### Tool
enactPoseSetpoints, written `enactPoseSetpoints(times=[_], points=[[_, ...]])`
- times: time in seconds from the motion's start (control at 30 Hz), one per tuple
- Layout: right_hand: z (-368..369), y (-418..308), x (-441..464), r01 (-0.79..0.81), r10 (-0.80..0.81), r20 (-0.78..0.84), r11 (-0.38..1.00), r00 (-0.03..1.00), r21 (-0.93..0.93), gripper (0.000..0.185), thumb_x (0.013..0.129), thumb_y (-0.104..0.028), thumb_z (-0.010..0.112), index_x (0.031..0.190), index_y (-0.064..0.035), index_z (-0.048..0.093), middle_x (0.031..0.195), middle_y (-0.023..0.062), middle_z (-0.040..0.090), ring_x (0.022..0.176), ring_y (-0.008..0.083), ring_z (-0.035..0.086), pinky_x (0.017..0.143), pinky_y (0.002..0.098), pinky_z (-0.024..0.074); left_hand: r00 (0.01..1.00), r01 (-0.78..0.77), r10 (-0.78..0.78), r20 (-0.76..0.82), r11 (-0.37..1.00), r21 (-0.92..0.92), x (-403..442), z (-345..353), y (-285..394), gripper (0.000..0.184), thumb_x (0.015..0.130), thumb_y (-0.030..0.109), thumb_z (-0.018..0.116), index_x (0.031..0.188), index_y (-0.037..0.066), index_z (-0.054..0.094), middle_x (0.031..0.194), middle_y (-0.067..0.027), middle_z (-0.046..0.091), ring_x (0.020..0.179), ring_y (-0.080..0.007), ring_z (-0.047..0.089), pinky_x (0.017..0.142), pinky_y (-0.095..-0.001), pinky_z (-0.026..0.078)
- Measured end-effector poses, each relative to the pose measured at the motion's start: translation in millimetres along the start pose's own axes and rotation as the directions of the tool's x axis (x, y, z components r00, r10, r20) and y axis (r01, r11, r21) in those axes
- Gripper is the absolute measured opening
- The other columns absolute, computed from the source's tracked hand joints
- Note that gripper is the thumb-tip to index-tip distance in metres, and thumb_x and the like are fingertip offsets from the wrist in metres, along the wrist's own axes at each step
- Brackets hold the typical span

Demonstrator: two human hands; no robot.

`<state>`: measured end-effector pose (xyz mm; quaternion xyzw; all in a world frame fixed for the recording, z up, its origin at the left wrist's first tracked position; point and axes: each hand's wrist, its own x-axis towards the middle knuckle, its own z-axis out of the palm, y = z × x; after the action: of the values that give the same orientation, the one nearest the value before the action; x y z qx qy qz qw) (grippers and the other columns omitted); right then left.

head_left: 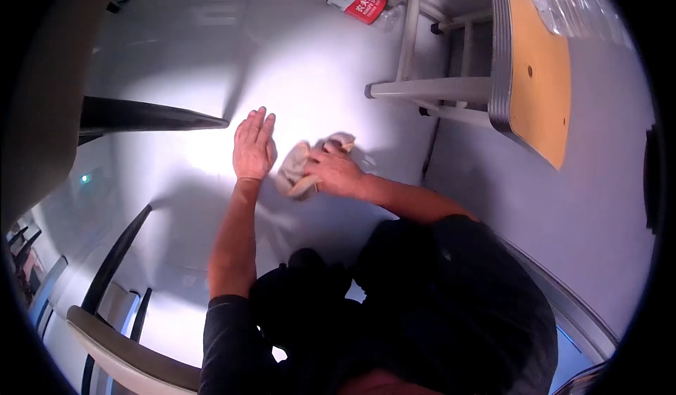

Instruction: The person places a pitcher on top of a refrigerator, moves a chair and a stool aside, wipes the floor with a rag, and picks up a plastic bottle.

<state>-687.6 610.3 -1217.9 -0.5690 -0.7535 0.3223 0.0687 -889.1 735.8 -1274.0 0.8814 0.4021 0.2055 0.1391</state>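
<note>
My right hand (336, 171) is pressed onto a crumpled cloth (297, 164), light grey-brown with yellowish edges, on the shiny white floor (310, 78). The fingers curl into the folds, and part of the cloth shows blur. To its left, my left hand (255, 145) lies flat, palm down, with its fingers stretched out and nothing in it. A narrow gap separates that hand from the cloth.
A stool (539, 78) with a yellow wooden seat stands at the right. Behind it lies a plastic bottle (362, 1) with a red and white label. Dark tapered furniture legs (155, 117) stand at the left, and a beige seat edge (130, 349) is at the lower left.
</note>
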Motion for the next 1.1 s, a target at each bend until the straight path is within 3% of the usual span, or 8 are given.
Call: enactPoseSetpoints(times=[0.1, 0.33, 0.4, 0.6, 0.63, 0.83, 0.97, 1.1], points=[[-15, -1, 9, -0.173, 0.166, 0.13, 0.984, 0.977, 0.042, 0.025, 0.078, -0.017, 0.073, 0.102, -0.0203, 0.068, 0.112, 0.0111, 0.058, 0.103, 0.033, 0.056, 0.09, 0.0477, 0.0493, 1.0, 0.018, -0.018, 0.009, 1.0, 0.016, -2, 3, -1, 0.041, 0.09, 0.007, 0.056, 0.13, 0.013, 0.064, 0.141, -0.0113, 0.057, 0.13, -0.0325, 0.054, 0.109, -0.0475, 0.04], [-158, 49, 121, -0.713, 0.568, -0.519, 0.69, 0.639, -0.122, 0.035, 0.096, -0.019, 0.055, 0.126, -0.0007, 0.058, 0.132, 0.0252, 0.051, 0.117, 0.0462, 0.054, 0.096, 0.0582, 0.0489, 1.0, 0.004, -0.004, -0.016, 1.0, 0.014, -2, 1, 3, 0.041, 0.089, 0.002, 0.057, 0.129, 0.011, 0.063, 0.139, -0.012, 0.058, 0.128, -0.0336, 0.055, 0.108, -0.0477, 0.042], [-157, 109, 137, -0.698, 0.685, -0.215, 0.576, 0.696, -0.426, 0.044, 0.099, -0.023, 0.049, 0.135, 0.0035, 0.052, 0.141, 0.0277, 0.046, 0.128, 0.046, 0.047, 0.103, 0.0595, 0.0434, 1.0, 0.009, -0.009, -0.001, 1.0, 0.016, -2, 0, 4, 0.041, 0.089, 0.002, 0.057, 0.129, 0.011, 0.063, 0.14, -0.0119, 0.058, 0.129, -0.0335, 0.054, 0.108, -0.0476, 0.042], [-35, 185, 138, -0.762, 0.582, -0.658, 0.647, 0.478, 0.019, 0.054, 0.096, -0.025, 0.052, 0.145, -0.0019, 0.046, 0.143, 0.0303, 0.043, 0.138, 0.0454, 0.039, 0.109, 0.0574, 0.0394, 0.999, 0.037, -0.038, 0.006, 0.999, 0.019, -3, 3, 1, 0.043, 0.089, 0.005, 0.057, 0.131, 0.012, 0.063, 0.143, -0.0104, 0.056, 0.132, -0.0322, 0.052, 0.11, -0.047, 0.039], [-52, 139, 129, -0.75, 0.686, -0.307, 0.566, 0.659, -0.343, 0.05, 0.094, -0.025, 0.053, 0.139, -0.0033, 0.051, 0.137, 0.0286, 0.049, 0.136, 0.0413, 0.043, 0.105, 0.0545, 0.0432, 0.999, 0.037, -0.037, 0.016, 0.999, 0.018, -3, 3, 1, 0.043, 0.089, 0.008, 0.056, 0.131, 0.013, 0.063, 0.145, -0.0097, 0.055, 0.133, -0.0312, 0.052, 0.111, -0.0467, 0.038], [6, 7, 27, -0.203, 0.229, 0.189, 0.969, 0.955, -0.144, 0.033, 0.082, -0.02, 0.068, 0.114, -0.0124, 0.064, 0.114, 0.023, 0.062, 0.097, 0.0387, 0.066, 0.081, 0.049, 0.0546, 1.0, -0.002, 0.002, 0.009, 1.0, 0.01, -2, 1, 1, 0.043, 0.088, 0.006, 0.057, 0.13, 0.012, 0.063, 0.143, -0.0109, 0.055, 0.13, -0.0342, 0.053, 0.109, -0.0481, 0.039], [31, -21, -39, 0.105, -0.126, 0.551, 0.992, 0.825, 0.069, 0.035, 0.083, -0.022, 0.069, 0.116, -0.0121, 0.066, 0.105, 0.0192, 0.068, 0.098, 0.0353, 0.067, 0.081, 0.0475, 0.0541, 0.999, -0.035, 0.035, -0.02, 0.999, 0.022, -3, 2, -1, 0.042, 0.091, 0.004, 0.054, 0.132, 0.011, 0.061, 0.144, -0.012, 0.055, 0.13, -0.0341, 0.054, 0.109, -0.0471, 0.042], [-30, -40, -49, -0.316, -0.125, 0.868, 0.898, 0.481, 0.305, 0.048, 0.081, -0.024, 0.072, 0.127, -0.0129, 0.064, 0.107, 0.0156, 0.069, 0.099, 0.0311, 0.066, 0.087, 0.045, 0.0524, 1.0, 0.006, -0.007, 0.011, 0.998, 0.064, -4, -1, 5, 0.043, 0.094, 0.004, 0.052, 0.135, 0.013, 0.06, 0.144, -0.0096, 0.055, 0.134, -0.03, 0.051, 0.114, -0.0459, 0.038]])
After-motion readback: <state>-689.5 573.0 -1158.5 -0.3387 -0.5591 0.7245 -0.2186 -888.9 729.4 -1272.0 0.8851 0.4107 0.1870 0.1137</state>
